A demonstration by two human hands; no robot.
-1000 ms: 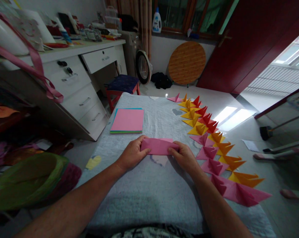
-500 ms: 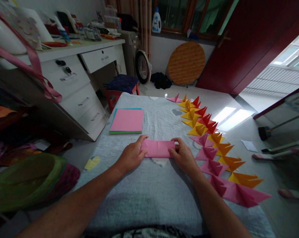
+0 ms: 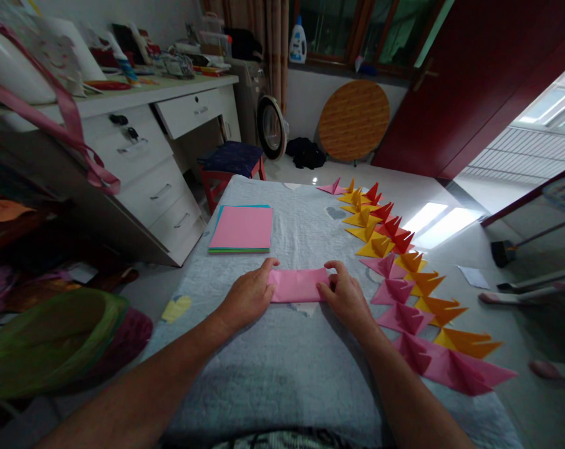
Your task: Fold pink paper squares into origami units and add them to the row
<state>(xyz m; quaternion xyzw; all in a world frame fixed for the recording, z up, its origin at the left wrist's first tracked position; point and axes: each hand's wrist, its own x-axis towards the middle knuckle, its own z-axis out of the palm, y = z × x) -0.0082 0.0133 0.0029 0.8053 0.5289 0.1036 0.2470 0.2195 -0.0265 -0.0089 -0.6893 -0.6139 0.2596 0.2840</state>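
A pink paper [image 3: 297, 285], folded into a narrow rectangle, lies flat on the grey cloth-covered table [image 3: 282, 362]. My left hand [image 3: 247, 296] grips its left end with curled fingers. My right hand [image 3: 347, 296] pinches and presses down its right end. A stack of square coloured paper [image 3: 242, 229], pink sheet on top, lies beyond my left hand. Several folded pointed paper pieces [image 3: 404, 274] in pink, yellow, orange and red run in a row along the table's right edge.
A white desk with drawers [image 3: 142, 156] stands to the left, cluttered on top. A red stool [image 3: 231, 162] sits past the table's far end. Green and pink bags [image 3: 53, 337] lie at lower left. A broom [image 3: 502, 249] rests on the floor at right.
The pink paper has gone from a slightly raised fold to lying flat and narrower. Both hands have shifted a little along its ends and press it down.
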